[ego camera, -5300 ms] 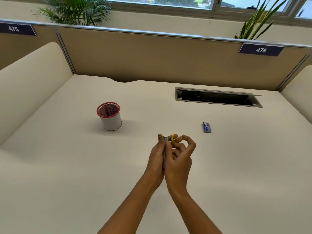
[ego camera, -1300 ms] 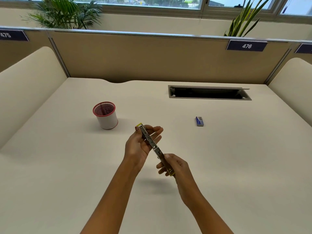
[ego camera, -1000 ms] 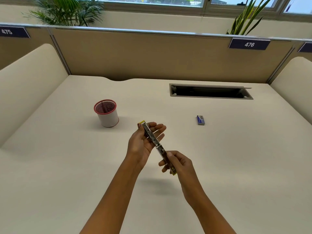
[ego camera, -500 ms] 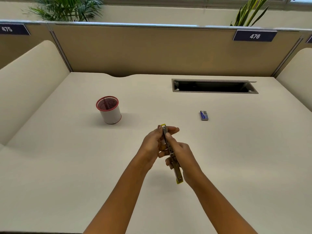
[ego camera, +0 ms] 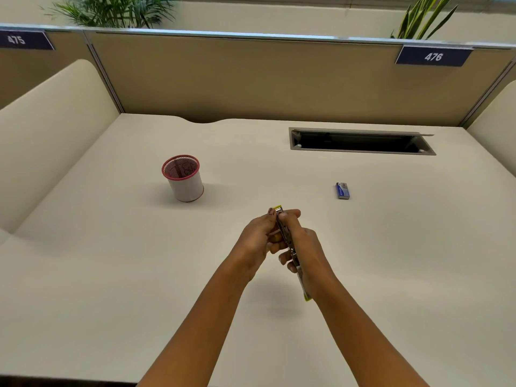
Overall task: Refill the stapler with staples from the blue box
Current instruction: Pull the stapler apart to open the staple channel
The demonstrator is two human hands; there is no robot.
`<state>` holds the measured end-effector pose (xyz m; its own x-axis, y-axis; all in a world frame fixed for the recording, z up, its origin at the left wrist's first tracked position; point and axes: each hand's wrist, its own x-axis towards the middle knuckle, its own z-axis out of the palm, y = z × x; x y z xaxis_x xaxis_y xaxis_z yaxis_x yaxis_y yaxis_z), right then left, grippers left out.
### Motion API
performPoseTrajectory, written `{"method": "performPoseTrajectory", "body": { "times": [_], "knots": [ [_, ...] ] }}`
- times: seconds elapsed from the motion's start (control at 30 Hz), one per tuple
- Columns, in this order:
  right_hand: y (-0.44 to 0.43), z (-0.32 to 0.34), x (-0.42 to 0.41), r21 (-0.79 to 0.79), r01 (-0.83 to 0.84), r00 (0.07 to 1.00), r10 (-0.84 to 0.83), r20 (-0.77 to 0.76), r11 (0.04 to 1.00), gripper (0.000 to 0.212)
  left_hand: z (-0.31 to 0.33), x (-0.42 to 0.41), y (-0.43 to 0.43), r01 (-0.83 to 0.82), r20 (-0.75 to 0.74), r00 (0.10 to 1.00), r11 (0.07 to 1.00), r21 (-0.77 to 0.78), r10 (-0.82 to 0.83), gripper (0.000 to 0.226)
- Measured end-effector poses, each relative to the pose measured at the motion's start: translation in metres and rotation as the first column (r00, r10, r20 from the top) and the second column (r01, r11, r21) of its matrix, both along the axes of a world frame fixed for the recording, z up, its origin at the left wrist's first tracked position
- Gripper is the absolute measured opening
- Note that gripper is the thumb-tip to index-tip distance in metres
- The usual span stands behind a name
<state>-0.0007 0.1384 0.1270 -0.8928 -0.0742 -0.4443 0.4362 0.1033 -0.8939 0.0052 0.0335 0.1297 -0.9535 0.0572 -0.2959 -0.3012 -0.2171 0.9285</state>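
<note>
Head view. Both hands are raised above the surface (ego camera: pixel 111 275) near its middle, held close together. The left hand (ego camera: pixel 258 237) grips the far portion of the stapler (ego camera: pixel 285 233), fingers curled around it, with a yellow tip showing past the fingertips. The right hand (ego camera: pixel 305 247) grasps the near portion, and the stapler's near yellow end projects below that palm. The stapler is swung open into one long line, its metal channel visible between the two hands; whether staples are in the channel cannot be told. It runs from far-left to near-right, clear of the surface, with a soft shadow beneath.

The blue box (ego camera: pixel 342 190) lies flat on the surface, well apart from the hands, to the far right of them. A red-rimmed cup (ego camera: pixel 183 178) stands upright to the far left. A recessed cable slot (ego camera: pixel 360 141) is set into the surface beyond the box, before the partition (ego camera: pixel 251 79).
</note>
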Motion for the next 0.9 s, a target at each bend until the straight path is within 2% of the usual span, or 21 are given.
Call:
{"method": "performPoseTrajectory", "body": {
  "times": [0.6, 0.7, 0.83, 0.9],
  "knots": [
    [0.001, -0.007, -0.009, -0.054, 0.003, 1.0, -0.003, -0.012, 0.999, 0.041, 0.001, -0.007, 0.005, -0.051, 0.007, 0.999, 0.982, 0.181, 0.051, 0.049],
    [0.001, -0.005, -0.011, -0.075, 0.002, 1.0, -0.003, -0.014, 0.997, 0.051, 0.002, -0.008, 0.006, -0.047, 0.001, 0.999, 0.978, 0.203, 0.047, 0.048],
    [-0.001, -0.006, -0.011, -0.042, 0.031, 0.999, -0.031, -0.01, 0.999, 0.08, 0.001, -0.008, 0.007, -0.048, 0.0, 0.999, 0.983, 0.178, 0.049, 0.047],
    [-0.001, -0.007, -0.011, -0.029, 0.043, 0.999, -0.043, -0.016, 0.999, 0.084, 0.0, -0.007, 0.007, -0.044, -0.001, 0.999, 0.986, 0.16, 0.045, 0.046]
  ]
}}
